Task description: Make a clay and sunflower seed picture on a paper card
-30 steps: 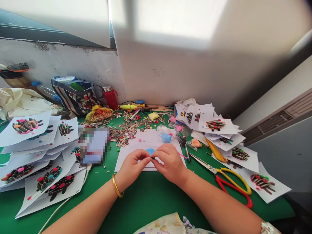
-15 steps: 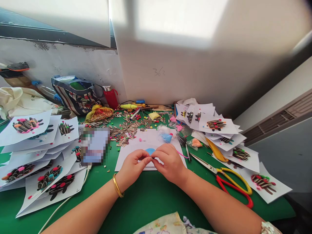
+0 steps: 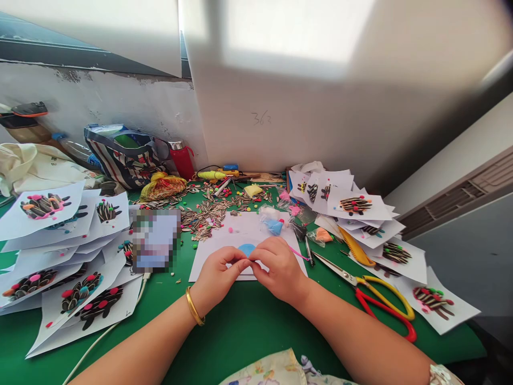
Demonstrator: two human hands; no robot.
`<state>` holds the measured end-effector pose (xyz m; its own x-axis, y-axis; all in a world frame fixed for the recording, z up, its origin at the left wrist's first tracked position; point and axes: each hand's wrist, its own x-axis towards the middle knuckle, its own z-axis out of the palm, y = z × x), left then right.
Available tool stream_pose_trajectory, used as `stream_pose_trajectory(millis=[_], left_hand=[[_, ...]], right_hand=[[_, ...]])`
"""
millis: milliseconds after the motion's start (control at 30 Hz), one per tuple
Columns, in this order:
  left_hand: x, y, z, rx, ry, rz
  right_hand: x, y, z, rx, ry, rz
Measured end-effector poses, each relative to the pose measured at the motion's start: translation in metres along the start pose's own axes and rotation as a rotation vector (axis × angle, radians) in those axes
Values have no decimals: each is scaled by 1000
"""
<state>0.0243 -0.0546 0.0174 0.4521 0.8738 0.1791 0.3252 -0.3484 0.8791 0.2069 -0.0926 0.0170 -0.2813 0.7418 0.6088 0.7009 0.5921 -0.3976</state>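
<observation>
My left hand (image 3: 219, 274) and my right hand (image 3: 278, 267) meet fingertip to fingertip over a sheet of white paper (image 3: 212, 235). Both are closed in a pinch, and whatever lies between the fingertips is hidden. Just behind the fingers a flat blue patch (image 3: 247, 249) shows on the paper, partly covered by my hands. Beyond it, a lump of blue clay (image 3: 274, 227) in clear plastic rests on the sheet, near a small pink bit (image 3: 230, 230). Striped sunflower seeds (image 3: 210, 214) lie loose along the sheet's far left edge.
Stacks of white cards with seed pictures stand at left (image 3: 40, 235) and right (image 3: 360, 208). Large scissors (image 3: 360, 280) with red and yellow handles lie right of my hand. A phone (image 3: 156, 240) with a cable (image 3: 140, 294) is on the left. A red bottle (image 3: 182, 160) stands behind.
A small dark bit showing between my fingertips is no longer visible. My hands have otherwise hardly moved.
</observation>
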Motion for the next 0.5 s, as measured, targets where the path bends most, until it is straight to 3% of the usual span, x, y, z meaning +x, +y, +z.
stream_pose_trajectory(millis=[500], left_hand=[[1, -1, -1, -134, -8, -78]], right_hand=[[0, 0, 2, 40, 16, 19]])
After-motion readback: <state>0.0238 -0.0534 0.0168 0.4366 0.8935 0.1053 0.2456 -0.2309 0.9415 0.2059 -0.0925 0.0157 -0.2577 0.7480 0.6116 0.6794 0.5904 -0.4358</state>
